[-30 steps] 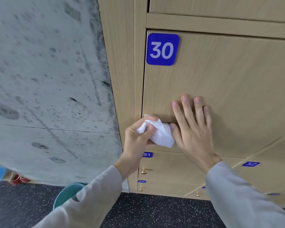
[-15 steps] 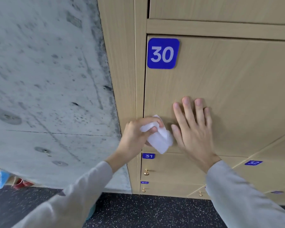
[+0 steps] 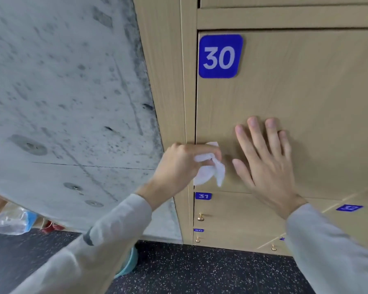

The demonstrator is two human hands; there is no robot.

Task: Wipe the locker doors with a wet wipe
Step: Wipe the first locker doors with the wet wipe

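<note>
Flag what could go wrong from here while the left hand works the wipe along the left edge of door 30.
1. The left hand holds the wet wipe bunched, so little of it seems to meet door 30; most of the panel may get missed.
2. The wipe sits at the gap beside the door's left edge and could snag there.
3. The right hand lies flat on the door and may leave prints.

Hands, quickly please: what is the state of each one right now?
Left hand: closed around the white wet wipe, at the left edge of the locker door 30.
Right hand: open, fingers straight, flat on the same door, holding nothing.
</note>
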